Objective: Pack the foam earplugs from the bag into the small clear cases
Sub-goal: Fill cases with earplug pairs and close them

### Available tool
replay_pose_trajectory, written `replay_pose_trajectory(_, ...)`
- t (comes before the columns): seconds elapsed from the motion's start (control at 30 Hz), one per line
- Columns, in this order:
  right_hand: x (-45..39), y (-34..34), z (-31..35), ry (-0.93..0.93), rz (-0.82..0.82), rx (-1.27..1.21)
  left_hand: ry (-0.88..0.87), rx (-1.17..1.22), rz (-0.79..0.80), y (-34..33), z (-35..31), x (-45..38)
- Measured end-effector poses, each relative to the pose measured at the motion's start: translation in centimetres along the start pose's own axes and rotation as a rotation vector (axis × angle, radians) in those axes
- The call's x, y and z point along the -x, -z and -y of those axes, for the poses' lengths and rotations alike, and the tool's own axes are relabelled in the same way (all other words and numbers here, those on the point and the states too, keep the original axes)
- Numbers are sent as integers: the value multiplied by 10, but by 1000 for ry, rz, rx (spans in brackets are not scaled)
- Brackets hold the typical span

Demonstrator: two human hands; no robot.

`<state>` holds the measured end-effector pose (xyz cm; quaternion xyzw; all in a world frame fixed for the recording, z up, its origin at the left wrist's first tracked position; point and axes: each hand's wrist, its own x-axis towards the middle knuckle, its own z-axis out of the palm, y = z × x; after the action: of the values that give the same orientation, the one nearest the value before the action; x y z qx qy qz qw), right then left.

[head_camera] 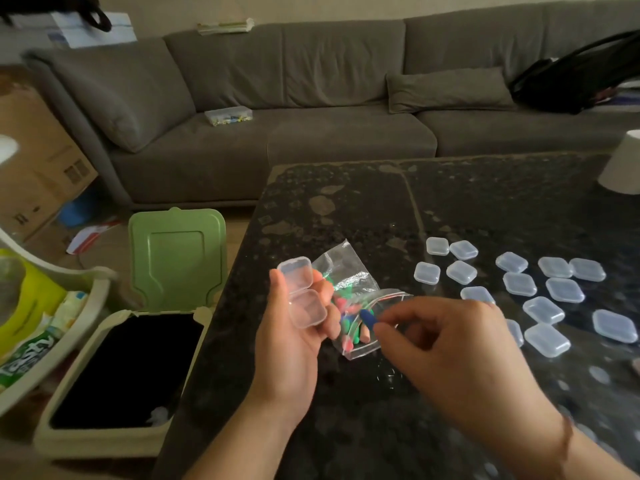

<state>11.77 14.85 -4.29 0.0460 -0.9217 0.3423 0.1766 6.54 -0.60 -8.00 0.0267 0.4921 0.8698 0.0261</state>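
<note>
Holding an open little clear case (302,292) in its curled fingers, the left hand (294,337) is up above the dark table (346,209). It also pinches the clear bag (353,299) of colored earplugs just right of the case. The right hand (460,348) pinches a blue earplug (367,318) at the bag's mouth with thumb and finger. Many closed cases (540,292) lie on the table, right of the bag. A green-lidded bin (145,306) stands left of the table.

Head-worn view, down at near table (346,209)
</note>
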Motion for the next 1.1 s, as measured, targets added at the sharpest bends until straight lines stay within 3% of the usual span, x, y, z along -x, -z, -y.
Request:
replay_pose_trajectory(0.1, 2, -8, 8, 27, -35, -283, -48, -108, 65, -9, 10, 10)
replay_pose_trajectory(0.17, 0, -14, 9, 25, -30, -338, -32, -157, 89, -10, 17, 13)
replay_pose_trajectory(0.53, 1, -30, 6, 16, -3, -279, -10, -82, 159, -13, 23, 17)
replay_pose_trajectory(0.73, -5, -18, -1, 27, -47, -274, 66, 181, 89, -10, 11, 10)
replay_pose_trajectory(0.8, -14, -9, -11, -30, -12, -190, 101, 293, 18, -5, 6, 4)
replay_pose_trajectory(0.93, -25, -9, -27, -119, 303, 174, 95, 387, -71, -2, 2, -2)
replay_pose_trajectory(1.1, -29, -36, -26, -45, 273, 373, 98, 416, -182, 0, 3, -6)
